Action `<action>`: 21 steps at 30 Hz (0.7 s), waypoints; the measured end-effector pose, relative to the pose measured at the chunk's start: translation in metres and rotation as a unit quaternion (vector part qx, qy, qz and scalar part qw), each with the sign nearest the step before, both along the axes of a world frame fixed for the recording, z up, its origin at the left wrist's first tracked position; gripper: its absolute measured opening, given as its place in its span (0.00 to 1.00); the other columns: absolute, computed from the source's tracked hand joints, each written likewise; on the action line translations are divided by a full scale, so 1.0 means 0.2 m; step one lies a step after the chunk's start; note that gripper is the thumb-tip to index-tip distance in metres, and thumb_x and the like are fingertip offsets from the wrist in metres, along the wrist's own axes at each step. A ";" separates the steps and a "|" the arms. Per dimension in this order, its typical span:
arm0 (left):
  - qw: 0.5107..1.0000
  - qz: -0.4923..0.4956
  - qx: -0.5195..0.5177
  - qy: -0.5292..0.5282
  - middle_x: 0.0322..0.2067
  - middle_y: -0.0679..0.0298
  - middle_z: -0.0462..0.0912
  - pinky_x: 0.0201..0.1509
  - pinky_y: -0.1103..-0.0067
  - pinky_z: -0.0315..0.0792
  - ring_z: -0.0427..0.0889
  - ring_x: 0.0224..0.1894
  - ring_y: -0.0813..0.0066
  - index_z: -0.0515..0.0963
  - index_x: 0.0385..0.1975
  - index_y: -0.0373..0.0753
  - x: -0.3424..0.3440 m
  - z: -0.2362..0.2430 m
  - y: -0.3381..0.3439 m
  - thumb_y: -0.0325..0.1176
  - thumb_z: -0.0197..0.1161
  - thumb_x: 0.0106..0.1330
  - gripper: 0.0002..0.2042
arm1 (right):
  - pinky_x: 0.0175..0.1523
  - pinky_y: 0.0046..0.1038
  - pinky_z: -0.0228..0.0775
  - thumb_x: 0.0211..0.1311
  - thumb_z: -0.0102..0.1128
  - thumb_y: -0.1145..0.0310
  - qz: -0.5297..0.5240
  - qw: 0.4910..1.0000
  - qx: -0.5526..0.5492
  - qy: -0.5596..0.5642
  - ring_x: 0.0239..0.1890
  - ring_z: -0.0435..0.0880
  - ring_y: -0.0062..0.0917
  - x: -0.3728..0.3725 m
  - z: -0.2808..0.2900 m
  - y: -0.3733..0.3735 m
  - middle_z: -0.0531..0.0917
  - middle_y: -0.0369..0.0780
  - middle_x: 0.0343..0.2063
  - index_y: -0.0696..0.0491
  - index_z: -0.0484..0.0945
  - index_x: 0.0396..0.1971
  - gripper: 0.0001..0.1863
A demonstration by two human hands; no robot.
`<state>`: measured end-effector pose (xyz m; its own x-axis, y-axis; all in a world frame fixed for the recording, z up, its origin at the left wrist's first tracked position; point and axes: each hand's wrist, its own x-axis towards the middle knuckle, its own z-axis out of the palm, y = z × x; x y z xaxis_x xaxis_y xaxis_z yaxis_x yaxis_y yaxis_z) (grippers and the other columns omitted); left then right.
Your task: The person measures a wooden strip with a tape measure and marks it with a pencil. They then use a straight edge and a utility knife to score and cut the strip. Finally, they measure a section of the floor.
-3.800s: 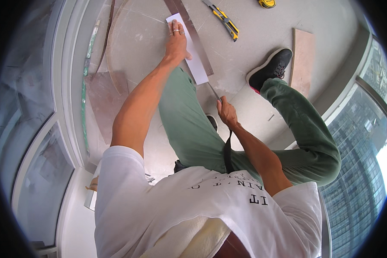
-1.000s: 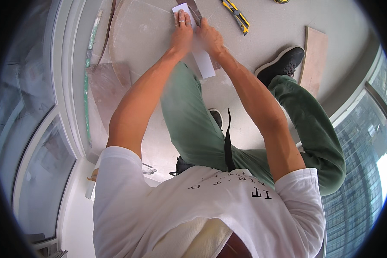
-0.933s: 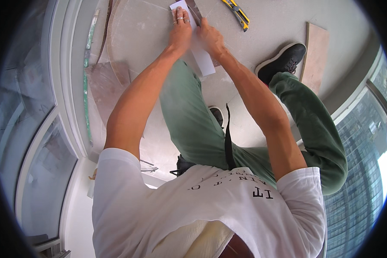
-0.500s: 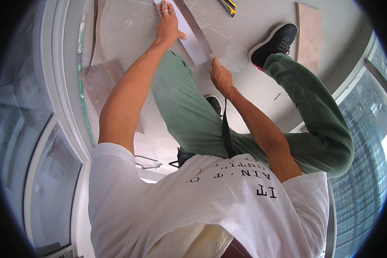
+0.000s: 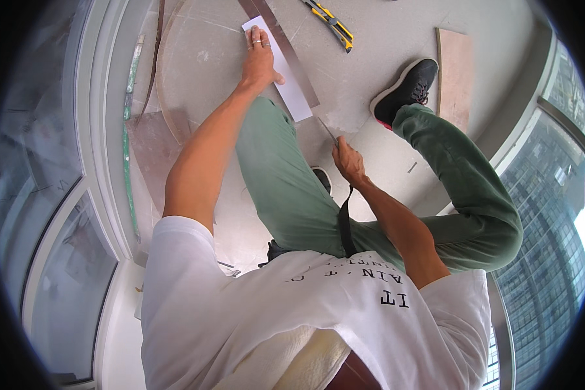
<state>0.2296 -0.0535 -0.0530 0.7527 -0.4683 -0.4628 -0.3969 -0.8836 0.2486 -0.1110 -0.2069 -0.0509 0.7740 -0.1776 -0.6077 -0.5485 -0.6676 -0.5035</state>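
Flat on a white straight strip (image 5: 294,96), my left hand (image 5: 260,65) presses with its fingers stretched and its thumb spread over the right edge. Beneath and along that strip runs a dark brown strip (image 5: 299,73) on the grey floor. Just past the near ends of both strips, my right hand (image 5: 349,160) is closed around a thin, pointed grey piece (image 5: 327,130). Its kind is too small to tell, and its tip points toward the strips. A yellow and black utility knife (image 5: 335,27) lies on the floor beyond the right hand.
My shoe (image 5: 409,88) rests right of the strips, beside a brown board (image 5: 455,78). At the left lie a curved thin strip (image 5: 169,71), a reddish-brown sheet (image 5: 156,146) and a green, paint-marked stick (image 5: 129,156) along the wall. Windows stand on both sides.
My right hand has drawn back from the end of the brown strip, and the thin piece in it now shows. My left hand stays on the white strip. The whole view has shifted slightly.
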 end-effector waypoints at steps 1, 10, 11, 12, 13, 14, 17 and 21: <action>1.000 0.008 -0.004 0.013 0.75 0.40 0.37 0.76 0.68 0.61 0.37 0.78 0.43 0.41 0.72 0.21 0.00 0.01 0.00 0.39 0.89 0.28 0.72 | 0.36 0.53 0.71 0.73 0.51 0.64 -0.016 0.999 -0.001 -0.040 0.33 0.81 0.59 0.06 0.01 0.01 0.82 0.56 0.27 0.54 0.65 0.46 0.11; 0.999 0.012 -0.025 -0.025 0.76 0.44 0.38 0.74 0.68 0.64 0.37 0.79 0.46 0.43 0.73 0.24 0.01 -0.08 0.04 0.28 0.79 0.43 0.59 | 0.40 0.54 0.74 0.73 0.46 0.61 -0.014 0.994 -0.009 -0.103 0.35 0.84 0.58 1.36 0.10 0.13 0.84 0.57 0.31 0.55 0.65 0.48 0.14; 0.999 0.007 -0.020 -0.048 0.76 0.45 0.39 0.73 0.70 0.66 0.37 0.79 0.46 0.44 0.74 0.26 0.01 -0.13 0.05 0.24 0.74 0.49 0.54 | 0.39 0.54 0.75 0.73 0.45 0.61 0.005 0.995 -0.019 -0.093 0.33 0.84 0.56 1.42 0.07 0.14 0.84 0.56 0.31 0.55 0.65 0.49 0.14; 0.999 0.009 -0.033 -0.042 0.76 0.44 0.39 0.74 0.69 0.64 0.38 0.79 0.45 0.44 0.73 0.25 0.00 -0.13 0.04 0.27 0.79 0.42 0.58 | 0.39 0.54 0.75 0.73 0.45 0.61 0.009 0.995 -0.022 -0.098 0.33 0.84 0.56 1.45 0.03 0.14 0.85 0.56 0.31 0.55 0.65 0.48 0.14; 0.998 0.011 -0.046 -0.036 0.75 0.44 0.40 0.75 0.67 0.62 0.38 0.78 0.44 0.45 0.72 0.23 0.00 -0.13 0.03 0.31 0.84 0.35 0.63 | 0.39 0.54 0.76 0.73 0.45 0.60 0.012 0.994 -0.024 -0.103 0.34 0.84 0.56 1.48 -0.01 0.14 0.85 0.55 0.31 0.55 0.65 0.48 0.14; 0.998 0.014 -0.056 -0.028 0.75 0.43 0.40 0.77 0.66 0.60 0.39 0.78 0.43 0.46 0.72 0.22 0.00 -0.13 0.03 0.34 0.88 0.28 0.68 | 0.39 0.54 0.76 0.73 0.45 0.60 0.017 0.994 -0.024 -0.107 0.34 0.84 0.56 1.49 -0.02 0.15 0.85 0.55 0.30 0.55 0.64 0.48 0.14; 0.995 0.016 -0.082 -0.049 0.75 0.42 0.41 0.73 0.66 0.66 0.40 0.78 0.43 0.45 0.72 0.23 -0.01 -0.12 0.04 0.19 0.62 0.55 0.45 | 0.39 0.54 0.76 0.72 0.45 0.61 0.024 0.995 0.002 -0.096 0.35 0.84 0.57 1.51 -0.05 0.15 0.85 0.56 0.31 0.55 0.64 0.47 0.14; 0.993 0.012 -0.096 -0.075 0.75 0.40 0.41 0.72 0.65 0.67 0.41 0.78 0.41 0.45 0.72 0.23 -0.03 -0.14 0.06 0.17 0.59 0.59 0.41 | 0.41 0.54 0.75 0.71 0.46 0.61 0.013 0.996 0.022 -0.091 0.36 0.84 0.58 1.49 -0.06 0.17 0.85 0.57 0.31 0.54 0.64 0.47 0.14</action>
<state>0.2245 -0.0420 -0.0817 0.8183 -0.5178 -0.2496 -0.4212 -0.8356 0.3526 0.1879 -0.1729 -0.0624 0.8757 -0.1320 -0.4644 -0.4285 -0.6558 -0.6215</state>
